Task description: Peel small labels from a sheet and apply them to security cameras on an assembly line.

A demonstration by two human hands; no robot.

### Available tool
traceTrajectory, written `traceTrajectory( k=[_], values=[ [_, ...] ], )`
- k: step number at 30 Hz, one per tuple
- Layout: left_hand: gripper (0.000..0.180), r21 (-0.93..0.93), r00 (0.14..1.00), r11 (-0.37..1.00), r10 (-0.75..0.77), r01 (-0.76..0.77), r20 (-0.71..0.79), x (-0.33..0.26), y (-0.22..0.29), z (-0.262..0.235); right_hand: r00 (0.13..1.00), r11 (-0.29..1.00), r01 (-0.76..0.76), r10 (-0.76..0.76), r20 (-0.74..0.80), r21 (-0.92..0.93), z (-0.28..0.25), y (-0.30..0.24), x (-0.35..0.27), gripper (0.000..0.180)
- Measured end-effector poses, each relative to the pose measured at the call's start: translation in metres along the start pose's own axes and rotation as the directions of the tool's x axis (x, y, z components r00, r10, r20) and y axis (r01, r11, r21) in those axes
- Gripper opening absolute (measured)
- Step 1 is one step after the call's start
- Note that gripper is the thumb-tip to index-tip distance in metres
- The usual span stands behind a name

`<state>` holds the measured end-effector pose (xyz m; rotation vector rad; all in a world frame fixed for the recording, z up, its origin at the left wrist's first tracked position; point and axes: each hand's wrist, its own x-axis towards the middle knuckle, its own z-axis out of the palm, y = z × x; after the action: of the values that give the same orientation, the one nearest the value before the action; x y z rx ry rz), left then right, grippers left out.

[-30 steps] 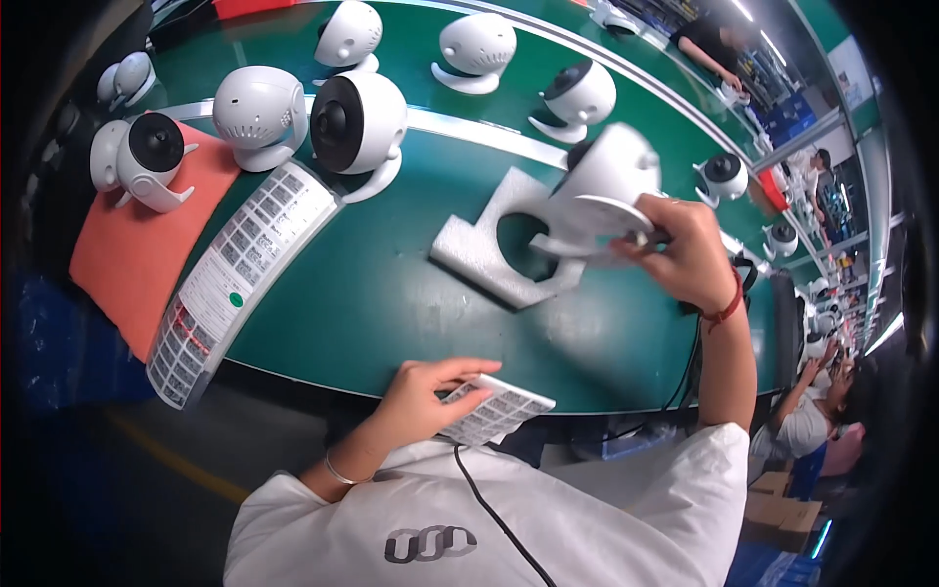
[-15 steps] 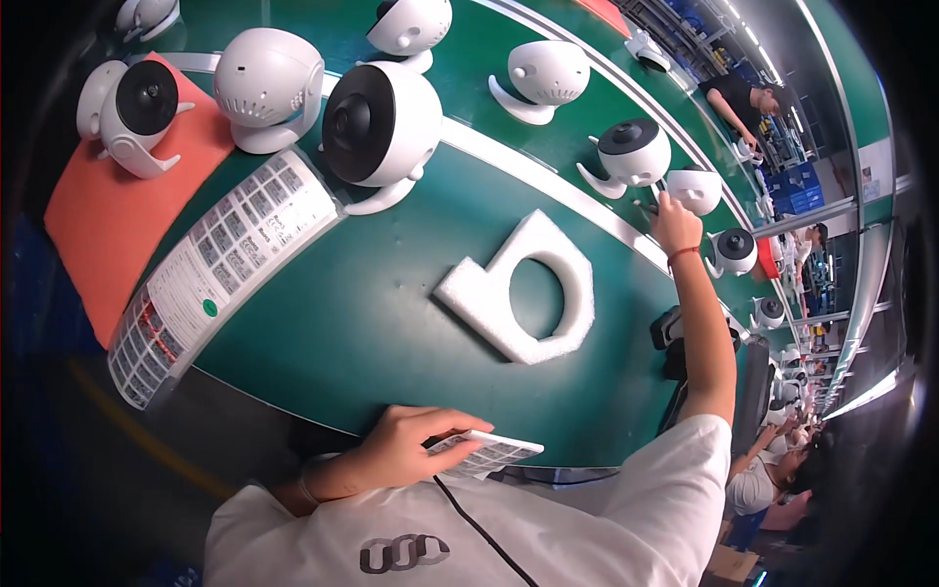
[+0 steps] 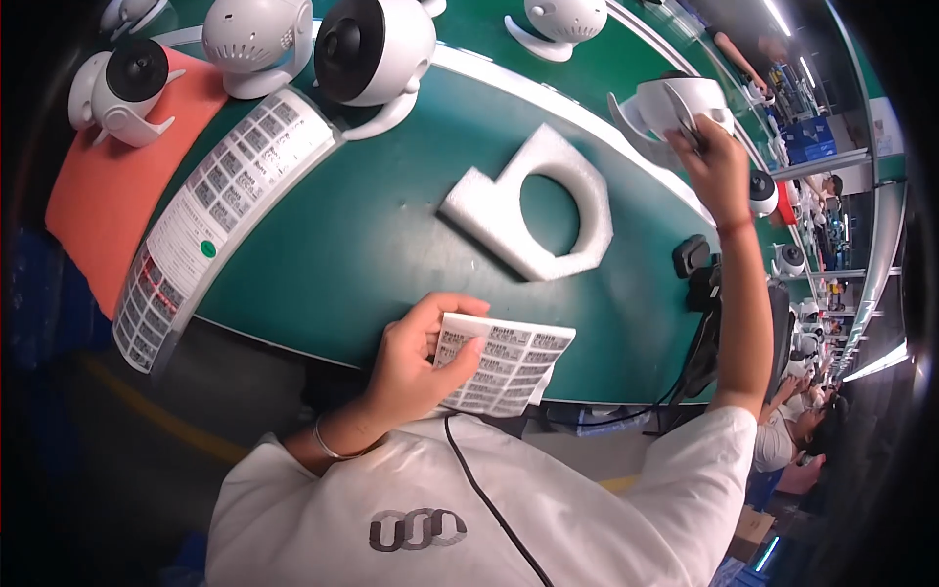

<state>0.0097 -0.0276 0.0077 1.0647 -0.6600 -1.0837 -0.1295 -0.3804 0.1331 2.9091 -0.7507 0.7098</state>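
My left hand (image 3: 416, 354) is closed on a folded stack of label sheets (image 3: 511, 364), printed with rows of small grey labels, just over the table's near edge. At the right, my right hand (image 3: 716, 161) grips a white security camera (image 3: 675, 101) with a curved stand, tilted above the conveyor edge. A slender grey tool (image 3: 682, 115), tweezers-like, shows along its fingers; its exact kind is hard to make out. Between the hands, a white foam holder (image 3: 585, 256) with a round hole lies flat on the green table (image 3: 333, 254).
More white cameras stand at the back left, among them a black-faced one (image 3: 364, 54) and one on an orange mat (image 3: 73, 210). A long label sheet (image 3: 210, 220) lies by the mat. Dark gear (image 3: 693, 256) sits at the right edge. Other people work farther right.
My right hand has taken hold of a camera and lifted it off the conveyor. The left hand has raised the label sheets, turning their printed side up. The whole view has shifted.
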Motion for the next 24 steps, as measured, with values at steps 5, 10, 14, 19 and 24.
traceTrajectory(
  k=[5,10,14,19,24],
  values=[
    [0.028,-0.019,0.999,0.999,0.050,-0.050,0.012,0.000,0.003,0.002,0.975,0.944,0.127,-0.176,0.140,0.304,-0.063,-0.095,-0.049,0.013],
    [0.026,-0.014,0.995,0.995,0.098,-0.097,0.028,-0.002,0.006,0.003,0.955,0.955,0.030,-0.114,0.275,0.294,-0.037,-0.120,-0.065,0.023],
    [0.024,-0.010,0.997,0.997,0.074,-0.074,0.031,-0.002,0.006,0.006,0.986,0.949,-0.033,-0.019,0.163,0.314,-0.038,-0.126,-0.081,0.025],
    [0.016,0.001,0.986,0.986,0.165,-0.165,-0.010,-0.002,-0.003,0.010,0.942,0.816,-0.212,0.316,-0.109,0.538,-0.028,-0.138,-0.149,0.011],
    [0.018,0.200,0.979,0.959,0.193,-0.202,0.066,-0.004,-0.010,0.006,0.999,0.812,-0.004,-0.023,0.039,0.583,-0.017,-0.188,-0.169,0.043]
  ],
)
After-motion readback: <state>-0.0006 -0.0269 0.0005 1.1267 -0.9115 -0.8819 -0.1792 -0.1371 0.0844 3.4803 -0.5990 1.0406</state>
